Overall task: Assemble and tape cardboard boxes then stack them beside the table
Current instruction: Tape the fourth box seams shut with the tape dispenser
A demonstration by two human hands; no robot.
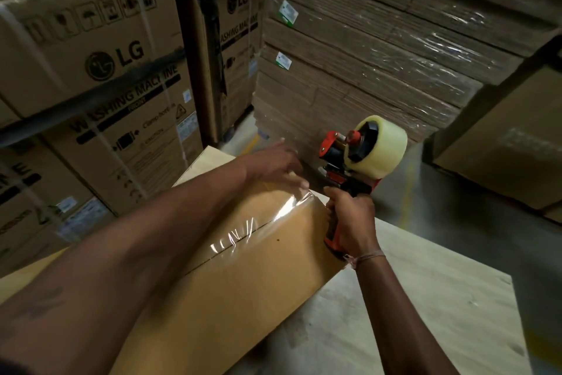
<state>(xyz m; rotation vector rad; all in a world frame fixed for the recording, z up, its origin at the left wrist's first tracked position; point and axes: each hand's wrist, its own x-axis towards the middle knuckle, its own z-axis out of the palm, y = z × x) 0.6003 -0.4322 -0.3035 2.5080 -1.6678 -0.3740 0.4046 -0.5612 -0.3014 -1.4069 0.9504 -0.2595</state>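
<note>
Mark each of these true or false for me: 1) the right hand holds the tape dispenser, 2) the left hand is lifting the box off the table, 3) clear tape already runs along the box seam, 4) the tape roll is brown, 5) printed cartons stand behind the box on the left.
1) True. The right hand grips the handle of the tape dispenser.
2) False. The left hand lies with straight fingers on top of the box, which rests on the table.
3) True. Clear tape covers the seam.
4) False. The tape roll is pale and translucent.
5) True. Printed cartons stand there.
</note>
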